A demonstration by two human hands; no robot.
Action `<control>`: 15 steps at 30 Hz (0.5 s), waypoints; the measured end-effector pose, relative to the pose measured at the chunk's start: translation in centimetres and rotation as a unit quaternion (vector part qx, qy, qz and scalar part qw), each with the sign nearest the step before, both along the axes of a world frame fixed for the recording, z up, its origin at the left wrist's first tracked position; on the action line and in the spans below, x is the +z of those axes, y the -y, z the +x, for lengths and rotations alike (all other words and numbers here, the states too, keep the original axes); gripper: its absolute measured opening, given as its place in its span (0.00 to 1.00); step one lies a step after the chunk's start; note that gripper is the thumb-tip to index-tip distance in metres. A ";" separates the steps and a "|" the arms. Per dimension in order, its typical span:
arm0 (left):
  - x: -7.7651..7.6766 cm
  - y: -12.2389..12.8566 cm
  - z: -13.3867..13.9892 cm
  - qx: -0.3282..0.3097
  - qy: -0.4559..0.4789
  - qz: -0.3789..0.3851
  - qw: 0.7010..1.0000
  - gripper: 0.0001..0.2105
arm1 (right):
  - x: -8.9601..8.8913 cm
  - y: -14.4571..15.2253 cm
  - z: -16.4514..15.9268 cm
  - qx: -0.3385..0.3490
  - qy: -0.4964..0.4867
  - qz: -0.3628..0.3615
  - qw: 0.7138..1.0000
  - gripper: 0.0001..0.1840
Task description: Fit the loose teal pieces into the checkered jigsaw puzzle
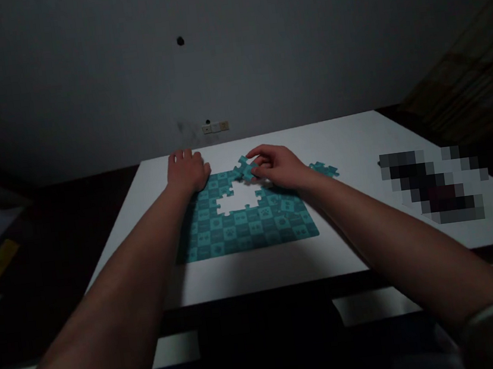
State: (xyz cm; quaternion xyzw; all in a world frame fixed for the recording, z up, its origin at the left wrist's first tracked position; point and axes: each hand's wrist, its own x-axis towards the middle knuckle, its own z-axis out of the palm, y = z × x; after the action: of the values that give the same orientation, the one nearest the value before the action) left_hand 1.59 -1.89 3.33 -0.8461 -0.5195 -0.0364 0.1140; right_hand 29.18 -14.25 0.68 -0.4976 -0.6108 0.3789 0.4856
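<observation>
A teal checkered jigsaw puzzle (230, 240) lies on the white table, with an irregular white gap in its middle and upper part. My right hand (278, 165) pinches a teal puzzle piece (244, 168) between thumb and fingers, tilted just above the far side of that gap. Beyond the puzzle's far left corner, my left hand (186, 171) rests palm down, fingers stretched forward and slightly apart, holding nothing. Loose puzzle pieces (325, 170) lie on the table to the right of my right wrist, which partly hides them.
The white table (353, 249) reaches back to a grey wall (284, 54) with sockets (215, 127) low on it. A pixelated dark object (435, 185) lies at the table's right side. Dark floor shows to the left.
</observation>
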 end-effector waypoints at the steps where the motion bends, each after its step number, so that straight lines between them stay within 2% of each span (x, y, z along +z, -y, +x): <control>1: 0.5 0.2 0.2 -0.014 0.000 0.018 1.000 0.23 | 0.1 -0.1 -0.4 0.005 0.003 -0.001 1.000 0.23; 5: 2.2 0.9 0.6 -0.034 0.036 0.044 0.998 0.19 | 0.8 -0.6 -2.3 0.005 0.036 -0.001 0.999 0.19; 8: 2.8 1.3 0.6 -0.074 0.025 0.007 0.997 0.15 | 1.1 -1.0 -3.4 -0.012 0.047 0.014 0.999 0.17; 12: 2.3 1.5 0.2 -0.091 0.000 -0.016 0.996 0.12 | 0.8 -1.3 -3.6 -0.010 0.072 0.018 0.997 0.13; 15: 1.6 1.1 -0.4 -0.077 0.023 -0.029 0.996 0.14 | 0.7 -1.3 -3.5 -0.010 0.075 0.008 0.997 0.11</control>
State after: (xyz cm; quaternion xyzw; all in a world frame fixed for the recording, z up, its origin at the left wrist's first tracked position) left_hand 1.20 -2.94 4.92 -0.8854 -0.4562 -0.0488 0.0743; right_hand 25.71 -12.97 1.36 -0.5269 -0.6434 0.3309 0.4460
